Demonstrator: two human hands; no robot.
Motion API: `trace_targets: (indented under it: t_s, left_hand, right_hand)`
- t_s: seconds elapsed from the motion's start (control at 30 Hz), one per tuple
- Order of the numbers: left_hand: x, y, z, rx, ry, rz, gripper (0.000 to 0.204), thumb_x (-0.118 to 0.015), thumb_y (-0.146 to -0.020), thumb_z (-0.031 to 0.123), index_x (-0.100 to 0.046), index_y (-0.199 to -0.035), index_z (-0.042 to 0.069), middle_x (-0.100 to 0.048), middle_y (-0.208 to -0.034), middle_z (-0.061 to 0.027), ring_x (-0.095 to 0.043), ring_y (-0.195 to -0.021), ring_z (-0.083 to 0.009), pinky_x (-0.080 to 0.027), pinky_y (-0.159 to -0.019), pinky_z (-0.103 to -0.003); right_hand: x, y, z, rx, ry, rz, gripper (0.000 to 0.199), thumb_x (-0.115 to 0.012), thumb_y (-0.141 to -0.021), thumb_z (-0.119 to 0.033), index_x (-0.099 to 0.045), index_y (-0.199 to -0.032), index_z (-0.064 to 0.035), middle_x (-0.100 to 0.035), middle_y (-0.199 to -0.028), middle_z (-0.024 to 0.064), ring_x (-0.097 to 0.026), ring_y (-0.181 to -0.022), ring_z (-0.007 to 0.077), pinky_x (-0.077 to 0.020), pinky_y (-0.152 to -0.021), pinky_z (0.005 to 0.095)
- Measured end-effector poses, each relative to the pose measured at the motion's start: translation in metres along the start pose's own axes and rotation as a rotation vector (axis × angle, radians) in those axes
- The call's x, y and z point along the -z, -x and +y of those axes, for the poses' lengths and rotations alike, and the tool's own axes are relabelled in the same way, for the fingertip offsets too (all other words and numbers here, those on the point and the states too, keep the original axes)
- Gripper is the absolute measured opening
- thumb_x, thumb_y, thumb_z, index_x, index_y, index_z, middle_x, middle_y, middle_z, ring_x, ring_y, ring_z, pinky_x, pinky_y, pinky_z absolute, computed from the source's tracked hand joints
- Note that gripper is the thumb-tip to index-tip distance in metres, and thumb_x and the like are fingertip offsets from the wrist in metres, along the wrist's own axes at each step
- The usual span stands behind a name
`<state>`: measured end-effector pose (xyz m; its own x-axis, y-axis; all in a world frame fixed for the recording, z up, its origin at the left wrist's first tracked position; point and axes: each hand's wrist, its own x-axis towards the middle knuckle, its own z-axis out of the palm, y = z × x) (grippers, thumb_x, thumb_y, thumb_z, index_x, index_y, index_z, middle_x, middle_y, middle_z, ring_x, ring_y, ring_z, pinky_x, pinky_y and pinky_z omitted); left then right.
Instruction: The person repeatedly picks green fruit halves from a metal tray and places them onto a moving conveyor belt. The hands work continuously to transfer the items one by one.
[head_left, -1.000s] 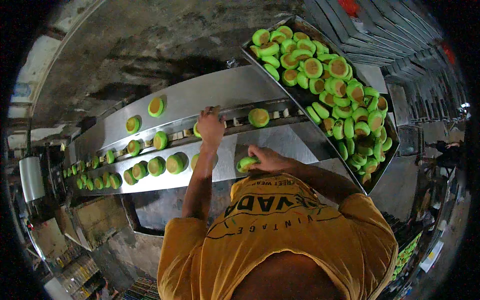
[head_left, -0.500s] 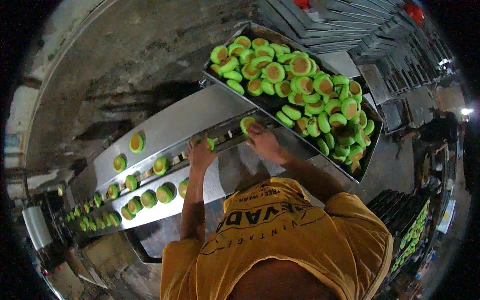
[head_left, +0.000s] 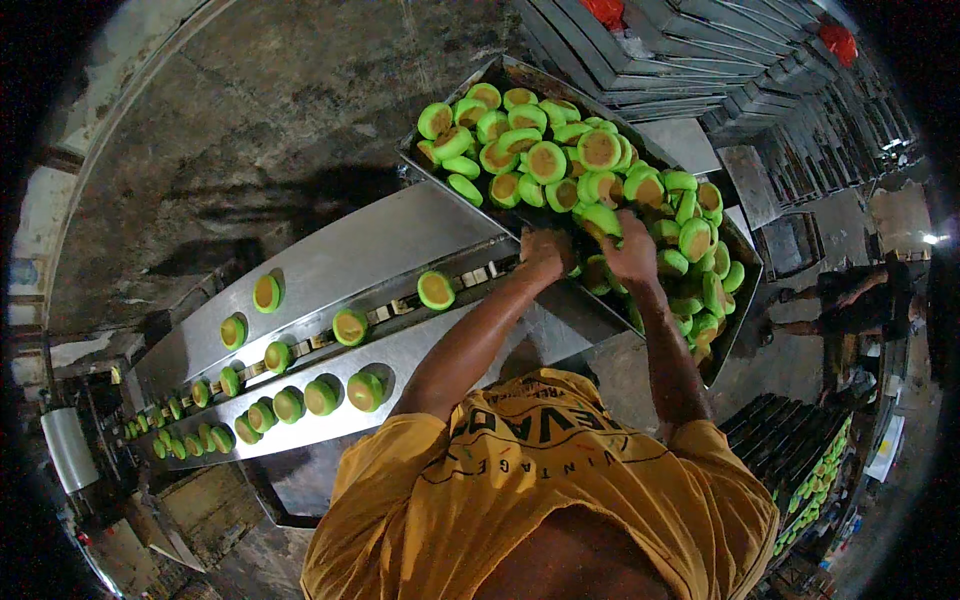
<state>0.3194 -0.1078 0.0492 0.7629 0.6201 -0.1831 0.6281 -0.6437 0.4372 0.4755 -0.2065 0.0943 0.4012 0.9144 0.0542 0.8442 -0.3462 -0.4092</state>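
A big metal tray (head_left: 499, 66) is heaped with round green cakes (head_left: 546, 160) that have brown tops. Both my hands reach into its near edge. My left hand (head_left: 544, 254) is curled at the rim among the cakes. My right hand (head_left: 633, 250) lies on the pile with its fingers bent over green cakes. Whether either hand grips one is hidden. To the left runs a slanted steel conveyor (head_left: 390, 235) carrying rows of the same cakes; the nearest one (head_left: 437, 290) sits just left of my left hand.
Stacks of dark trays (head_left: 650, 50) stand behind the full tray. Another person (head_left: 850, 300) is at the far right. Racks with more green cakes (head_left: 812, 480) are at lower right. A rough concrete floor (head_left: 250, 120) lies beyond the conveyor.
Both hands have left the conveyor and moved right into the tray of cakes. My view has swung with them, so the conveyor now sits further left.
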Motion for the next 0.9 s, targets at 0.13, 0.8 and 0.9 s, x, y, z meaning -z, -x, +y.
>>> trace_targets:
  t_s: [0.13,0.8,0.9]
  left_hand:
    - [0.012,0.023,-0.029,-0.065,0.686,0.494,0.053,-0.082,-0.071,0.015,-0.064,-0.12,0.009,-0.059,-0.107,-0.0195,-0.059,-0.099,-0.0371,-0.05,-0.084,-0.042]
    - [-0.038,0.182,-0.142,0.464,0.163,0.57,0.056,-0.077,-0.08,0.032,-0.058,-0.126,0.005,-0.053,-0.131,-0.0244,-0.05,-0.12,-0.0431,-0.042,-0.102,-0.051]
    - [-0.052,0.188,-0.17,0.562,0.124,0.517,0.063,-0.079,-0.077,0.036,-0.056,-0.127,0.005,-0.054,-0.13,-0.0255,-0.051,-0.118,-0.0436,-0.042,-0.1,-0.052]
  right_hand:
    - [-0.022,0.049,0.03,-0.115,-1.194,-0.371,0.052,-0.06,-0.093,-0.017,-0.044,-0.14,-0.0021,-0.053,-0.134,0.0259,-0.054,-0.123,0.0394,-0.0456,-0.101,0.0412]
    - [-0.083,0.125,-0.083,0.252,0.011,-0.319,0.072,-0.076,-0.077,-0.027,-0.044,-0.139,-0.0102,-0.043,-0.134,0.0235,-0.048,-0.117,0.0453,-0.0455,-0.095,0.0519]
    - [-0.088,0.1,-0.097,0.386,-0.111,-0.187,0.068,-0.078,-0.074,-0.019,-0.044,-0.132,-0.0049,-0.05,-0.124,0.0241,-0.052,-0.113,0.0434,-0.0481,-0.092,0.0504]
